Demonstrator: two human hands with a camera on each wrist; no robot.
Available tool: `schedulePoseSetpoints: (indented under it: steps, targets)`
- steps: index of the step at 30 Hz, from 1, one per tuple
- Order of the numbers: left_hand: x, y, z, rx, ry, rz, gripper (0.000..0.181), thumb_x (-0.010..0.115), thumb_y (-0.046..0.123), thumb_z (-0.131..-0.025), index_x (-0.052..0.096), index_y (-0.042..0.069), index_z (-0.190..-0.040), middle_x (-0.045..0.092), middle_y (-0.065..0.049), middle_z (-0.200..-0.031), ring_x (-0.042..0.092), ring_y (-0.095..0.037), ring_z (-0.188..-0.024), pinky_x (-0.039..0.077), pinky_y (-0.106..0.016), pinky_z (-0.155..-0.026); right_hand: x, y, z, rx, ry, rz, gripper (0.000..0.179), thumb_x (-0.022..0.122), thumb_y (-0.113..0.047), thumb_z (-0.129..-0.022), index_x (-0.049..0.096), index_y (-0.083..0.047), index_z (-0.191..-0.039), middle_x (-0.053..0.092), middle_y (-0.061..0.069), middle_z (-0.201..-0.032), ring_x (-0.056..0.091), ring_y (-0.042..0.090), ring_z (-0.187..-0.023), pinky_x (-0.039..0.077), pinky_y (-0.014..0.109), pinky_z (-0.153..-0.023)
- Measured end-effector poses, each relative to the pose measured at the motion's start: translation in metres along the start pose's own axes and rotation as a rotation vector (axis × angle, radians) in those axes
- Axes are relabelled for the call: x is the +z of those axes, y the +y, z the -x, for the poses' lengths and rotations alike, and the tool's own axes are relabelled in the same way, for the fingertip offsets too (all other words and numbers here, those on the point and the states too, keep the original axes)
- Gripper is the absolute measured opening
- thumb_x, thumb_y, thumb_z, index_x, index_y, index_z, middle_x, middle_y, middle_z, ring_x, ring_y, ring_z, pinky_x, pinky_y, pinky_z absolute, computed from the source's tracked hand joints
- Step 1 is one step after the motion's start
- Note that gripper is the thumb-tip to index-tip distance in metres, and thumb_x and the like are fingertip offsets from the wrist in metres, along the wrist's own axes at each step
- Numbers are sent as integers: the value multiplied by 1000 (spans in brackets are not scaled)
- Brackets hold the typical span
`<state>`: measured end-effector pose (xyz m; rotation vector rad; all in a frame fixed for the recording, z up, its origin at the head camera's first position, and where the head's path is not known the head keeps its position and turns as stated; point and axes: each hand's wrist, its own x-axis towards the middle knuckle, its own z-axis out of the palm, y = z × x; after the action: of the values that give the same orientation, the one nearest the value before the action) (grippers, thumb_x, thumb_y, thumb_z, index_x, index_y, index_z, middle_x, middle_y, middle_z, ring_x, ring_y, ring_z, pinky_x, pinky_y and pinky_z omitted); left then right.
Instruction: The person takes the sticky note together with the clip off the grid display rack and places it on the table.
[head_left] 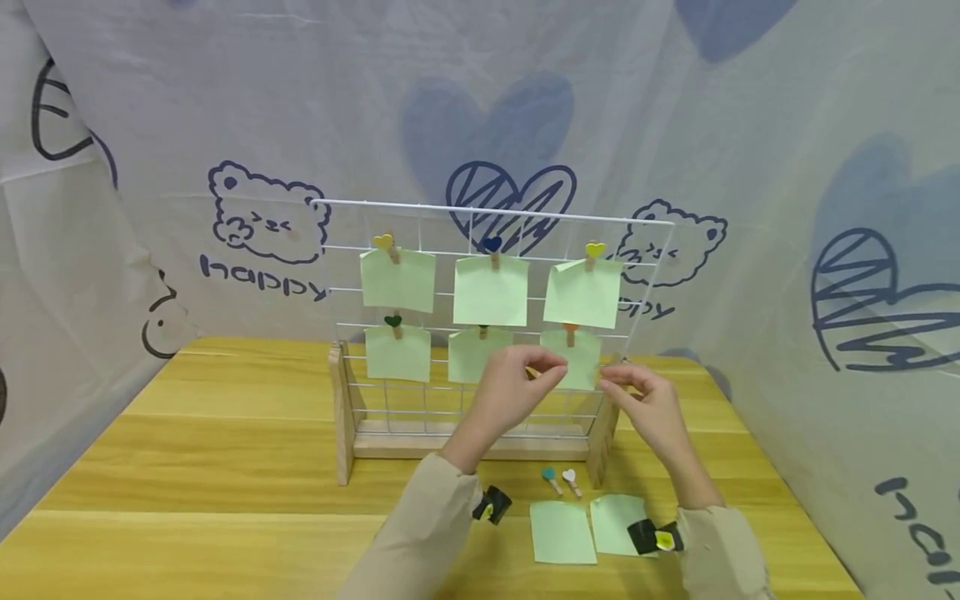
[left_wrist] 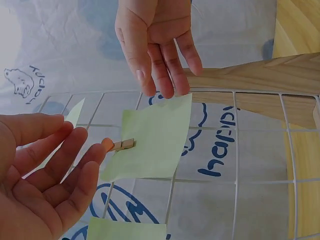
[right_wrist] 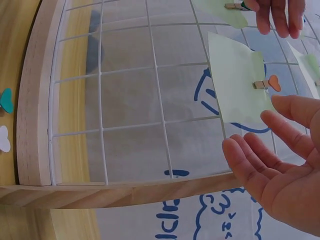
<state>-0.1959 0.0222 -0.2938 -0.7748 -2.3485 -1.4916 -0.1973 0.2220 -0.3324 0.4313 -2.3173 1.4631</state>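
On a white wire grid [head_left: 487,211], a pale green note [head_left: 581,358] hangs at the lower right under an orange heart clothespin [head_left: 571,335]. My left hand [head_left: 513,385] is at the note's left side, fingers loosely bent and holding nothing. On the opposite side is my right hand [head_left: 651,406], its fingertips close to the note's edge. The left wrist view shows the left fingers beside the clothespin [left_wrist: 124,145]. Seen from the right wrist, the right fingers [right_wrist: 250,165] are spread apart with nothing between them, close to the note [right_wrist: 235,82].
Three notes hang in the grid's upper row, including one under a dark blue heart clothespin [head_left: 492,245]. Wooden feet and a crossbar [head_left: 468,448] support the grid. On the table [head_left: 210,467] lie a teal clothespin [head_left: 551,478], a white one [head_left: 571,479] and two loose notes [head_left: 562,533].
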Motion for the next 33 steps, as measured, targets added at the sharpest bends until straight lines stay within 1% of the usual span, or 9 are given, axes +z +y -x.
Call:
schedulePoseSetpoints:
  steps: [6,8,11,15,20,24,25,31,33]
  targets:
    - [4,3,-2,120,93,-85,10,64,9,-82,69,1,-87,65,-6,-84,57,-15,-67,44,-15,-57,2,-1,-1,28,-16,-18,18,60,-4,-85,61,9,-98,59,20,-95,55,4,-79,49,19,-67]
    - [6,3,-3,158,116,-123,9,64,8,-82,69,2,-86,65,-7,-85,58,-16,-72,45,-15,-59,3,-1,-1,38,-21,-29,19,60,-3,-85,61,9,-99,59,21,-95,55,5,-80,49,18,-67]
    - [7,2,-4,192,133,-171,7,65,8,-81,69,3,-85,65,-7,-90,59,-18,-81,46,-17,-64,5,-2,-2,37,-34,-43,19,59,-2,-85,60,10,-99,59,22,-96,55,4,-80,48,18,-69]
    - [9,0,-4,189,129,-191,7,65,8,-81,68,3,-85,63,-8,-96,58,-19,-90,46,-19,-69,6,-1,-3,28,-48,-58,19,58,0,-85,59,12,-100,59,24,-94,56,4,-79,49,19,-69]
    - [11,-1,-4,173,104,-171,8,65,7,-81,68,1,-85,61,-13,-105,57,-23,-97,48,-20,-72,9,0,-4,27,-64,-75,19,58,1,-85,58,13,-100,58,25,-93,56,4,-76,51,21,-66]
    - [11,-1,-5,158,105,-163,8,64,6,-82,68,1,-87,59,-15,-111,55,-26,-102,49,-21,-73,10,0,-4,36,-69,-75,20,58,0,-85,58,13,-101,57,23,-93,56,4,-75,52,25,-65]
    - [11,-1,-5,156,106,-171,9,63,7,-82,67,1,-87,58,-15,-112,54,-26,-104,48,-22,-76,11,0,-4,40,-71,-77,21,58,-1,-85,58,12,-101,57,23,-92,56,5,-75,52,25,-65]
    - [12,0,-8,152,86,-225,19,60,7,-84,65,-1,-101,54,-16,-118,50,-27,-111,39,-30,-93,13,1,-5,58,-88,-92,22,58,0,-84,58,13,-102,56,20,-88,56,6,-70,51,22,-64]
    - [12,1,-9,152,77,-231,23,60,7,-85,62,-1,-106,53,-16,-120,49,-27,-112,38,-30,-93,13,1,-5,57,-88,-92,21,58,0,-84,58,13,-102,56,20,-87,56,6,-69,51,22,-64]
